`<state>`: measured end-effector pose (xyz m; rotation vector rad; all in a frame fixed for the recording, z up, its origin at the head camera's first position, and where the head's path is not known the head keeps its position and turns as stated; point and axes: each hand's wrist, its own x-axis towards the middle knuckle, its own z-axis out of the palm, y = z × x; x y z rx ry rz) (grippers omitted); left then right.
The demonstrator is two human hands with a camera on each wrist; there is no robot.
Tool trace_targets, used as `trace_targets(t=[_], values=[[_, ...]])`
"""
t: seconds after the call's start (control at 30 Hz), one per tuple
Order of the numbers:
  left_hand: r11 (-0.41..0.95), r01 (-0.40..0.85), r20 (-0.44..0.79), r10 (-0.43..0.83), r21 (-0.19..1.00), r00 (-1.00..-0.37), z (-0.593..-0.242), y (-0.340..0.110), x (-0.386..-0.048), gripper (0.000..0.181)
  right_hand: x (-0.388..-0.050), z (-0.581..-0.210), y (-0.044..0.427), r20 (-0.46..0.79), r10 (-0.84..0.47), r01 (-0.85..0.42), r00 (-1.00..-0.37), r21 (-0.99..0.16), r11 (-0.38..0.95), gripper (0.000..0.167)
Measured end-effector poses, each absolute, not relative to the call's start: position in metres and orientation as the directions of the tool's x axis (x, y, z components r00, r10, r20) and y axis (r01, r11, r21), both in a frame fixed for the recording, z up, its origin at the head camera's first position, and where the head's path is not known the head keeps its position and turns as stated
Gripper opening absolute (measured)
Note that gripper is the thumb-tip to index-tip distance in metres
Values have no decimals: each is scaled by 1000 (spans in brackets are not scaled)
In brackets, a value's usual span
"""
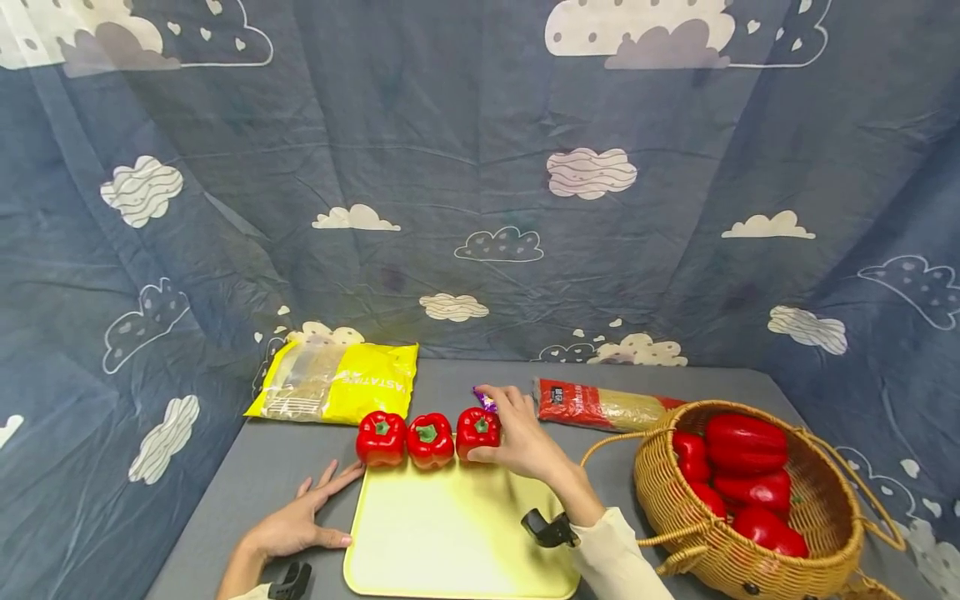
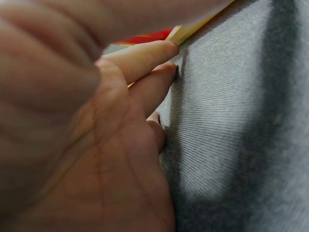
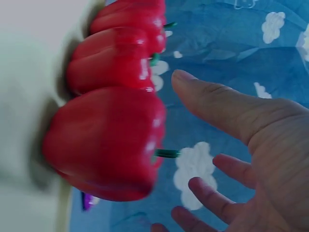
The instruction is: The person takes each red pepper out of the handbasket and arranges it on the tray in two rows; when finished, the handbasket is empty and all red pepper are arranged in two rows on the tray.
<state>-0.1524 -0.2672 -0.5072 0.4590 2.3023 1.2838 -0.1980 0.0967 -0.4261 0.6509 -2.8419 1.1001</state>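
Note:
Three red bell peppers stand in a row along the far edge of a pale yellow tray (image 1: 450, 537): a left one (image 1: 378, 448), a middle one (image 1: 430, 452) and a right one (image 1: 474, 427). My right hand (image 1: 528, 442) is at the right pepper, thumb and fingers spread. In the right wrist view a gap shows between that hand (image 3: 273, 154) and the nearest pepper (image 3: 104, 142), whose green stem points toward the palm. My left hand (image 1: 292, 523) rests on the table with its fingers spread, thumb and fingertips at the tray's left edge.
A wicker basket (image 1: 652, 475) holding several red peppers (image 1: 746, 442) stands at the right, its handles sticking out. Behind the tray lie a yellow bag (image 1: 367, 383), a small purple packet (image 1: 483, 398) and a red noodle packet (image 1: 600, 404). A cloud-patterned cloth (image 1: 480, 192) hangs behind.

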Motion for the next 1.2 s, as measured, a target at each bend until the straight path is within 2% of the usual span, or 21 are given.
trace_targets(t=[0.43,0.73,1.2], values=[[517,70,-232,496,853,-837,-510,-271,-153,101,-177,-382,112,214,-397,-441,-892,-602,666,85],[497,76,-216,504,865,-836,-511,-272,-151,99,-170,-367,125,266,-414,-489,-871,-550,677,84],[490,76,-216,512,869,-831,-510,-270,-153,97,-150,-346,167,285,-399,-490,-872,-491,720,77]])
